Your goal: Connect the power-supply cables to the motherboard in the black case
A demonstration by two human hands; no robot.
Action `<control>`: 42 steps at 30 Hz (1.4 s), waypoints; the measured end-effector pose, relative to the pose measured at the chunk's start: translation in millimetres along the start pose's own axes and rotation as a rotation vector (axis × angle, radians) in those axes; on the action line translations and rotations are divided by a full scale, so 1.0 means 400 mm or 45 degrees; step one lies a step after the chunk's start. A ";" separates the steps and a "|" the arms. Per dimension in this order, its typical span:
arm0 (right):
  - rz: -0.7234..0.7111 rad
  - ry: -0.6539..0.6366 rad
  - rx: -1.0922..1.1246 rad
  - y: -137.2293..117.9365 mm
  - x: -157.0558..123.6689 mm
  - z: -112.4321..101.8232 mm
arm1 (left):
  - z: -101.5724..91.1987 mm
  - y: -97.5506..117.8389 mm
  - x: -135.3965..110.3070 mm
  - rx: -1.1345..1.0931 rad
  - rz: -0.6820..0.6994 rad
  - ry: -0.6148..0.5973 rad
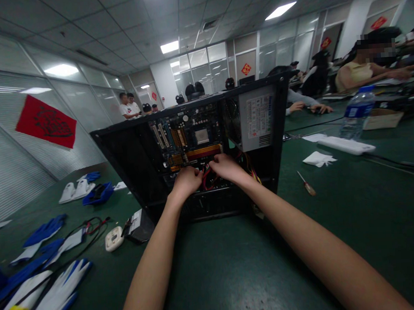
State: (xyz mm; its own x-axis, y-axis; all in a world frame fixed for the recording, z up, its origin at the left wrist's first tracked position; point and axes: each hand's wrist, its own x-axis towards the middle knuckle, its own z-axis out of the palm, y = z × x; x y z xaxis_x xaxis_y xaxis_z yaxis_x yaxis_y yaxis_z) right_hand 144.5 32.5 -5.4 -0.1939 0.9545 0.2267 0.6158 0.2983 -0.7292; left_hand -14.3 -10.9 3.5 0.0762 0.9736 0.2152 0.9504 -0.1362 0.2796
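An open black computer case (pixel 121 127) stands on the green table with its inside facing me. A motherboard (pixel 178 140) with a bare silver processor (pixel 202 136) is mounted in it, and a power supply (pixel 257 119) sits at the upper right. Both hands reach into the lower middle of the case. My left hand (pixel 187 180) is closed, its fingertips at the thin red cables (pixel 205 179). Beside it, my right hand (pixel 228 167) pinches at the same cables. The fingertips partly hide what is gripped. More coloured wires (pixel 252 168) hang below the power supply.
Blue and white gloves (pixel 57 295), a black boxy part (pixel 139 227) and a small white device (pixel 114 238) lie to the left. On the right are a screwdriver (pixel 307 184), a white power strip (pixel 346 145) and a water bottle (pixel 357 113). Other people work behind.
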 end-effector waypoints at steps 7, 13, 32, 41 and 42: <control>0.013 0.016 -0.002 0.006 0.006 0.004 | 0.001 0.009 0.007 0.026 -0.047 0.036; 0.044 -0.039 0.073 0.029 0.023 0.021 | 0.008 0.007 0.014 0.016 -0.028 0.032; 0.753 -0.551 0.885 -0.007 0.030 -0.003 | 0.035 -0.018 0.047 -0.158 -0.060 0.007; 0.815 -0.608 0.945 0.003 0.041 -0.002 | 0.035 -0.027 0.053 -0.251 -0.020 -0.021; 0.814 -0.601 0.950 0.003 0.041 -0.001 | 0.035 -0.029 0.053 -0.260 -0.014 -0.015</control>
State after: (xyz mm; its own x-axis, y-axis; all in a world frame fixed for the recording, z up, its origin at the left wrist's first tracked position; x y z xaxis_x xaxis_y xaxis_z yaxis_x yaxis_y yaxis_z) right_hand 142.3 48.5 -2.1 -0.3743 0.7882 -0.4885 0.1195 -0.4814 -0.8683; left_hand -19.2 13.9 -8.3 0.0710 0.9772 0.2003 0.8705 -0.1588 0.4659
